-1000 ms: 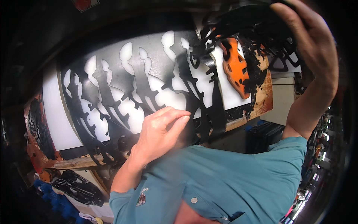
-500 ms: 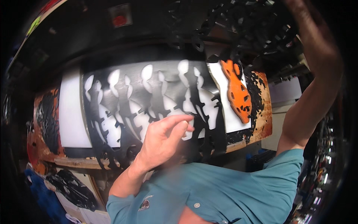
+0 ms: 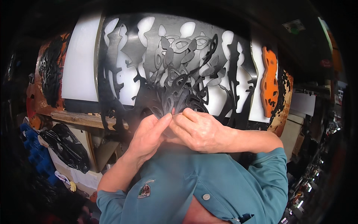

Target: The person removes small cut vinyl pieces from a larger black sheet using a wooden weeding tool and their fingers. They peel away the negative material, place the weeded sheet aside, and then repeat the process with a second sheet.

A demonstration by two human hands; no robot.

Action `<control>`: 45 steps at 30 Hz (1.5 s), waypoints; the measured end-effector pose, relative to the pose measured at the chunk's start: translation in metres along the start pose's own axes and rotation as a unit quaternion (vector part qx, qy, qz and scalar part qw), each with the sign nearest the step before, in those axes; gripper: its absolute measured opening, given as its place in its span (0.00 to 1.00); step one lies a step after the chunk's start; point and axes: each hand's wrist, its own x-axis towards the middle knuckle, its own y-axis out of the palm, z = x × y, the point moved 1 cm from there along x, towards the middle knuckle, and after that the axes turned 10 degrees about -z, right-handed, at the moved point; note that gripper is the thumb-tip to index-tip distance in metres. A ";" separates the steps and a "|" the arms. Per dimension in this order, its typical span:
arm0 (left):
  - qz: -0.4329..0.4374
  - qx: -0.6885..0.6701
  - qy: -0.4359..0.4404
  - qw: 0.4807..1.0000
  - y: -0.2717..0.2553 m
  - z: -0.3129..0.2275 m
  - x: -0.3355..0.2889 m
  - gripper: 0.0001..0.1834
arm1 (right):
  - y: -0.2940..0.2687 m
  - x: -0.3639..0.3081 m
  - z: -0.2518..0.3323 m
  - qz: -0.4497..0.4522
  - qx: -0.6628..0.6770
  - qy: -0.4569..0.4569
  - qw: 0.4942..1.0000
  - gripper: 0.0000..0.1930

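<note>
Close to the table's front edge, my left hand (image 3: 148, 135) and my right hand (image 3: 201, 130) meet in front of my shirt. Fingers and thumbs of both are pinched on a thin dark cut-out piece (image 3: 167, 107), partly covered by the fingertips. Just beyond them lies a loose heap of black cut-out pieces (image 3: 180, 76), several with eye-shaped holes. Beneath the heap is a large black sheet (image 3: 207, 33) with rows of openings that show white underneath.
A bare white board (image 3: 79, 69) shows left of the sheet. To the right lies an orange die-like shape (image 3: 270, 80) with holes. Black scraps (image 3: 52, 69) cover the table's left end. A black plastic bag (image 3: 67, 149) sits below the wooden front edge (image 3: 84, 118).
My right arm has come down from the upper right to meet my left hand. A heap of black cut-outs now lies on the sheet. The view has shifted.
</note>
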 end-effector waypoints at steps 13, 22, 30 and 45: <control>-0.046 0.459 0.203 0.863 -0.034 -0.162 0.005 0.16 | 0.018 -0.098 -0.143 -0.380 0.076 0.563 0.730 0.16; 0.012 0.312 0.503 0.806 -0.067 -0.343 -0.085 0.09 | 0.035 -0.113 -0.146 -0.372 0.038 0.464 0.803 0.12; -0.273 0.180 0.422 0.845 -0.290 -0.368 -0.084 0.16 | 0.036 -0.113 -0.150 -0.343 -0.035 0.492 0.799 0.14; -0.388 0.027 0.258 0.885 -0.473 -0.289 -0.065 0.19 | 0.032 -0.097 -0.145 -0.317 -0.189 0.457 0.809 0.11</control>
